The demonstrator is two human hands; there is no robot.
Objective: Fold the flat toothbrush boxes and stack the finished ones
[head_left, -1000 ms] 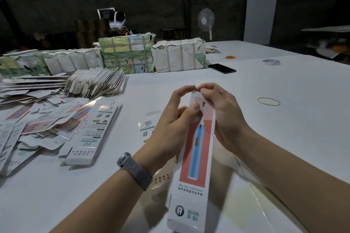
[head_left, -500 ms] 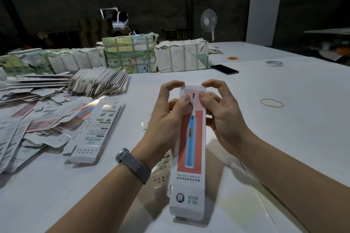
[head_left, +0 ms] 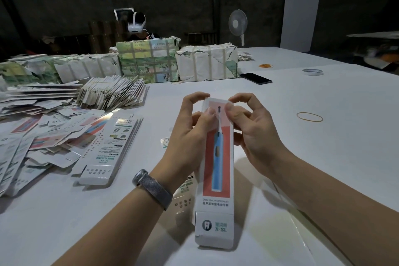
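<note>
Both the left hand [head_left: 190,136] and the right hand [head_left: 257,134] pinch the far end of the toothbrush box [head_left: 218,157] with curled fingers [head_left: 210,112]. Its long axis points away from the person, above the bench [head_left: 323,97].

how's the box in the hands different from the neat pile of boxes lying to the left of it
The box in the hands is opened into a tube and held off the table by both hands at its far end; the neat pile lies flat on the table, untouched. The held box shows its red face with the blue toothbrush; the pile's top shows a white face with green print. Both are long, narrow, white-edged cartons.
</note>
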